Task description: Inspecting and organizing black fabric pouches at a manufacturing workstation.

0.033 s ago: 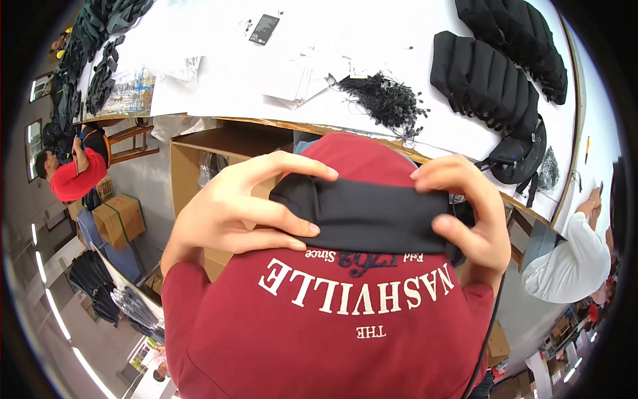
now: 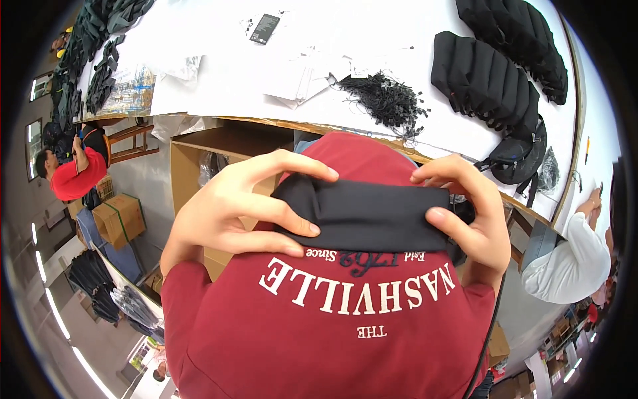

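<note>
In front of my chest, over a dark red shirt (image 2: pixel 345 316) with pale lettering, is a black fabric piece (image 2: pixel 379 213), folded into a long flat shape. My left hand (image 2: pixel 242 203) grips its left end, fingers along the upper and lower edges. Around the right end curls my right hand (image 2: pixel 468 206), its thumb pressing on the face of the fabric and a fingertip at the top edge. A dark part of the piece hangs behind my right fingers, mostly hidden.
On the white table (image 2: pixel 219 86) lie a heap of black cords (image 2: pixel 385 100), rows of black bags (image 2: pixel 485 80), a single strapped black bag (image 2: pixel 518 149) and a black label card (image 2: pixel 264 29). A cardboard box (image 2: pixel 119 219), a person in red (image 2: pixel 76 173) and another in white (image 2: pixel 568 259) are around.
My right thumb has shifted slightly up and left on the black fabric. The fabric's right end sits a little flatter; my left hand keeps its place.
</note>
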`<state>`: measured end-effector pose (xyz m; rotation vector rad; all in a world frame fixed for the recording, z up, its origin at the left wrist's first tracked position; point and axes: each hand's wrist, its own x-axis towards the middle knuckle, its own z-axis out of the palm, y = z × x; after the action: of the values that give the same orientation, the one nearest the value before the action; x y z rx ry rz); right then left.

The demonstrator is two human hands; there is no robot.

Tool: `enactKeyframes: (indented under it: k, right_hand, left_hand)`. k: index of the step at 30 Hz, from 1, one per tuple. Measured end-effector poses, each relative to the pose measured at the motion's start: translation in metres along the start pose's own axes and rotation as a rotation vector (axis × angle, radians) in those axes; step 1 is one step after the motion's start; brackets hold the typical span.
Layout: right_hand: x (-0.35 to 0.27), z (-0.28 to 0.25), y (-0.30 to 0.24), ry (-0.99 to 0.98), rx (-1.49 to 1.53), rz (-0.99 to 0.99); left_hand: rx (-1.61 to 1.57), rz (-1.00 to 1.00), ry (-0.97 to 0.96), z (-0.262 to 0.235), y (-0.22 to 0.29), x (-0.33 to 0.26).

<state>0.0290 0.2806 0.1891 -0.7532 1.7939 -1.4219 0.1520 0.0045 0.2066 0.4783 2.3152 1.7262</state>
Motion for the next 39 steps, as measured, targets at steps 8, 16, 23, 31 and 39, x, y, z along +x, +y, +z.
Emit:
enactKeyframes:
  k: [8,16,23,31,39]
  right_hand:
    - [-0.007,0.008,-0.003,0.014,-0.155,-0.042]
    - [-0.021,0.016,-0.004,0.136,-0.117,-0.045]
    - [-0.019,0.007,0.005,0.119,-0.134,-0.062]
    - [0.004,-0.026,0.03,0.143,-0.026,0.037]
    - [-0.013,-0.114,0.122,1.093,-0.024,-0.049]
  left_hand:
    - [-0.031,-0.362,0.227,0.01,0.013,0.009]
    - [0.057,-0.417,0.145,0.013,0.008,0.007]
    - [0.019,-0.425,0.177,0.009,0.003,0.008]
    - [0.159,-0.277,0.142,-0.002,-0.01,0.041]
    - [0.395,-0.458,-0.219,0.003,-0.06,0.055]
